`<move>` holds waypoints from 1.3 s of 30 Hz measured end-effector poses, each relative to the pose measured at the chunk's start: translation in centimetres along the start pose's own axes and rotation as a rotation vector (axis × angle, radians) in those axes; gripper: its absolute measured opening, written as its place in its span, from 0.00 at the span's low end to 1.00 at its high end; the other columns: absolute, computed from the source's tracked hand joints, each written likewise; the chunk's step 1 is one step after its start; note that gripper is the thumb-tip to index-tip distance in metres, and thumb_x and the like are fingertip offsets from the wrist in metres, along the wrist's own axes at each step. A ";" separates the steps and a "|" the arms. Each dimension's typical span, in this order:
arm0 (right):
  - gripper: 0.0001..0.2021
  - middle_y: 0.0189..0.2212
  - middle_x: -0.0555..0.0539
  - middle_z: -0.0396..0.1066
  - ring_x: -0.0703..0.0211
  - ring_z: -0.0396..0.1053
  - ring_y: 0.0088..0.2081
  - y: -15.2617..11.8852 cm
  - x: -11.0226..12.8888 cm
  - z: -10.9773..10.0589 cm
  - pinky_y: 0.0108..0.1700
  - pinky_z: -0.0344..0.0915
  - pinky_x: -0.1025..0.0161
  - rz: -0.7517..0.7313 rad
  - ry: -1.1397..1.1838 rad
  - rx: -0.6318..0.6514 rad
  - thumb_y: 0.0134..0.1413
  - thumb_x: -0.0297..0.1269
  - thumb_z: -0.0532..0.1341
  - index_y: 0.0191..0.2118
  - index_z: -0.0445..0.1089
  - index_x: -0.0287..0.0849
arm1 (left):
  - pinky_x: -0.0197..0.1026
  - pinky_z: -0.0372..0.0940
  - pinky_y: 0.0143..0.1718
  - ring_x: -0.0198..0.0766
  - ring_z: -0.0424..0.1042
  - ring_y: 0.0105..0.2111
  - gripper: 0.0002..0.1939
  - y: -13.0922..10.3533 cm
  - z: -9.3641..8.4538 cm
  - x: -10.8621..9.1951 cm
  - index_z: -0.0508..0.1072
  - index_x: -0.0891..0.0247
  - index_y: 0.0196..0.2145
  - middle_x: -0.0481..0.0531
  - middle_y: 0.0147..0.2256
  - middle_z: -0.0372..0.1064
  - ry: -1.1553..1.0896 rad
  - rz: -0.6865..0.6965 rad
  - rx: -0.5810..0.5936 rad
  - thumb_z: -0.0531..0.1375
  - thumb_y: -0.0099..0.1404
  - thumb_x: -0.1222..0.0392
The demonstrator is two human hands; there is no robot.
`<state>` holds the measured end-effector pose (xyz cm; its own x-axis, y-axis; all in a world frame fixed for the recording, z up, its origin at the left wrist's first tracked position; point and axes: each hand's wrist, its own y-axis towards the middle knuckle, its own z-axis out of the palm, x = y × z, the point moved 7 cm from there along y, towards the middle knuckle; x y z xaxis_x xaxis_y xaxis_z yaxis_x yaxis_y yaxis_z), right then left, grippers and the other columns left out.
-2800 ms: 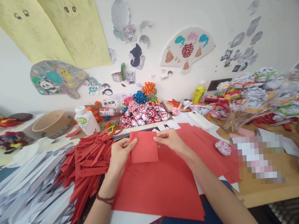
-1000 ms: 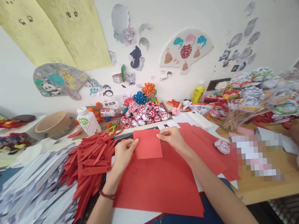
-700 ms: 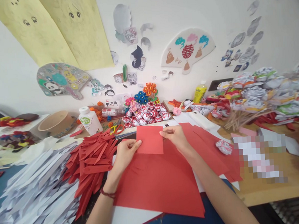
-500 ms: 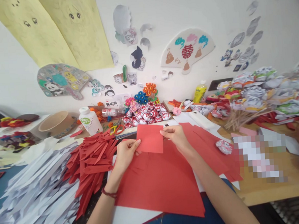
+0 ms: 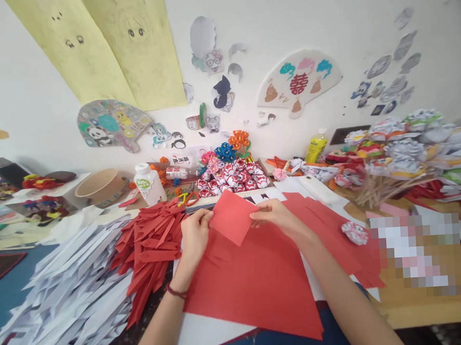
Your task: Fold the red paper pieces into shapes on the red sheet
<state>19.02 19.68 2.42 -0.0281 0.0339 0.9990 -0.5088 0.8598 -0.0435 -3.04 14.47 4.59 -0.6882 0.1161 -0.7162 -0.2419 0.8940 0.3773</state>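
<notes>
A small square of red paper (image 5: pixel 232 217) is held up between my two hands, turned so that a corner points down. Its left corner is pinched by my left hand (image 5: pixel 196 231), with the fingers curled. My right hand (image 5: pixel 277 216) has its thumb and fingertips closed on the right corner. Under both hands lies a large red sheet (image 5: pixel 253 285), with white paper (image 5: pixel 213 336) showing below it. Left of my left hand is a heap of folded red paper strips (image 5: pixel 151 240), and beside that a big pile of folded white strips (image 5: pixel 77 286).
At the back stand a white bottle (image 5: pixel 150 185), red-and-white paper flowers (image 5: pixel 234 177) and a yellow bottle (image 5: pixel 316 146). Scissors (image 5: pixel 188 198) lie near them. More red sheets (image 5: pixel 323 229) carry one paper flower (image 5: pixel 354 233) at right. Flowers on sticks (image 5: pixel 401 151) pile up beyond.
The red square has turned from lying level to standing on a corner, and both hands now pinch opposite corners. The whole view has shifted slightly, with things appearing farther right.
</notes>
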 end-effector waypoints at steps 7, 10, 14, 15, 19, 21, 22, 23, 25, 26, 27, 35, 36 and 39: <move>0.17 0.41 0.44 0.76 0.51 0.73 0.43 -0.6 1.0 1.6 0.43 0.68 0.60 -0.104 -0.172 0.139 0.51 0.48 0.66 0.41 0.77 0.40 | 0.36 0.54 0.31 0.36 0.68 0.28 0.13 -0.4 1.6 -1.5 0.76 0.61 0.29 0.48 0.26 0.73 0.132 0.172 0.333 0.54 0.65 0.57; 0.16 0.34 0.45 0.77 0.53 0.72 0.36 -0.2 0.8 2.0 0.36 0.66 0.62 -0.182 -0.284 0.108 0.52 0.49 0.65 0.34 0.77 0.38 | 0.36 0.54 0.31 0.37 0.69 0.28 0.13 -1.3 2.5 -2.5 0.75 0.60 0.28 0.49 0.27 0.74 0.147 0.235 0.472 0.55 0.66 0.56; 0.14 0.29 0.47 0.76 0.57 0.70 0.32 0.2 0.5 2.2 0.33 0.63 0.64 -0.246 -0.371 0.088 0.53 0.45 0.64 0.30 0.78 0.38 | 0.37 0.56 0.35 0.39 0.69 0.34 0.12 -2.2 3.3 -4.0 0.74 0.60 0.30 0.51 0.33 0.75 0.078 0.331 0.506 0.54 0.66 0.55; 0.13 0.29 0.47 0.76 0.57 0.70 0.32 0.2 0.5 2.3 0.33 0.63 0.64 -0.256 -0.380 0.092 0.54 0.44 0.64 0.31 0.78 0.39 | 0.37 0.56 0.35 0.39 0.68 0.34 0.12 -2.3 3.5 -4.2 0.74 0.60 0.30 0.51 0.32 0.74 0.053 0.326 0.496 0.54 0.67 0.56; 0.11 0.28 0.48 0.76 0.59 0.68 0.31 0.0 0.7 2.5 0.32 0.61 0.66 -0.293 -0.437 0.078 0.54 0.41 0.64 0.31 0.78 0.39 | 0.35 0.53 0.29 0.34 0.62 0.26 0.14 -2.8 4.1 -4.7 0.68 0.62 0.26 0.46 0.24 0.66 -0.052 0.235 0.484 0.51 0.67 0.56; 0.11 0.27 0.49 0.75 0.61 0.67 0.29 -0.1 0.9 2.6 0.30 0.59 0.66 -0.314 -0.474 0.058 0.54 0.41 0.63 0.31 0.78 0.39 | 0.35 0.50 0.27 0.32 0.58 0.24 0.13 -2.9 4.5 -4.6 0.65 0.62 0.24 0.44 0.21 0.60 -0.117 0.185 0.493 0.51 0.65 0.57; 0.11 0.26 0.49 0.74 0.62 0.66 0.28 -0.2 1.0 2.7 0.30 0.58 0.67 -0.325 -0.496 0.052 0.55 0.40 0.62 0.31 0.78 0.40 | 0.35 0.50 0.27 0.32 0.56 0.23 0.12 -2.9 4.7 -4.5 0.63 0.62 0.23 0.44 0.21 0.58 -0.152 0.158 0.497 0.51 0.63 0.58; 0.11 0.24 0.50 0.73 0.62 0.65 0.27 -0.3 1.1 2.9 0.29 0.57 0.67 -0.337 -0.520 0.044 0.56 0.40 0.62 0.30 0.78 0.40 | 0.34 0.49 0.26 0.31 0.55 0.23 0.11 -2.8 5.0 -4.3 0.62 0.62 0.22 0.43 0.21 0.56 -0.182 0.131 0.500 0.51 0.62 0.59; 0.11 0.21 0.51 0.71 0.64 0.63 0.25 -0.4 1.1 3.1 0.28 0.54 0.67 -0.362 -0.573 0.023 0.56 0.39 0.61 0.29 0.78 0.41 | 0.34 0.48 0.26 0.31 0.53 0.23 0.10 -2.6 5.4 -3.8 0.59 0.62 0.20 0.43 0.20 0.54 -0.209 0.081 0.494 0.51 0.58 0.60; 0.11 0.20 0.52 0.69 0.64 0.62 0.24 -0.5 1.2 3.2 0.27 0.54 0.67 -0.375 -0.594 0.006 0.56 0.39 0.61 0.29 0.78 0.41 | 0.35 0.48 0.26 0.31 0.53 0.23 0.10 -2.5 5.5 -3.5 0.58 0.62 0.19 0.43 0.19 0.52 -0.208 0.061 0.487 0.51 0.57 0.60; 0.11 0.19 0.52 0.69 0.64 0.62 0.24 -0.5 1.2 3.2 0.27 0.53 0.67 -0.387 -0.609 -0.011 0.56 0.39 0.61 0.29 0.78 0.41 | 0.35 0.47 0.25 0.30 0.52 0.23 0.10 -2.4 5.7 -3.3 0.57 0.62 0.19 0.43 0.19 0.51 -0.203 0.048 0.481 0.51 0.56 0.60; 0.10 0.28 0.49 0.77 0.58 0.72 0.30 -0.6 1.8 2.1 0.32 0.62 0.65 -0.420 -0.535 -0.078 0.56 0.40 0.62 0.29 0.78 0.42 | 0.35 0.46 0.25 0.31 0.51 0.22 0.08 -2.0 5.3 -3.7 0.58 0.62 0.19 0.43 0.19 0.50 -0.166 0.008 0.481 0.51 0.53 0.60; 0.10 0.28 0.49 0.77 0.58 0.72 0.30 -0.6 2.0 1.9 0.33 0.63 0.65 -0.417 -0.523 -0.082 0.55 0.40 0.63 0.29 0.78 0.42 | 0.35 0.46 0.25 0.31 0.51 0.22 0.08 -2.0 5.2 -3.7 0.58 0.62 0.18 0.43 0.19 0.50 -0.162 0.010 0.490 0.51 0.53 0.60; 0.10 0.29 0.47 0.78 0.55 0.73 0.32 -0.7 2.3 0.4 0.34 0.65 0.63 -0.396 -0.496 -0.146 0.54 0.41 0.64 0.28 0.78 0.42 | 0.35 0.46 0.25 0.31 0.52 0.22 0.09 -1.7 4.3 -2.9 0.58 0.62 0.18 0.43 0.18 0.51 -0.120 0.028 0.459 0.51 0.53 0.60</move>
<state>18.95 18.96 4.79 -0.2742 -0.5088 0.8160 -0.4412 0.8205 0.3634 2.32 14.50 3.49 -0.5998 0.1677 -0.7824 0.1215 0.9855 0.1182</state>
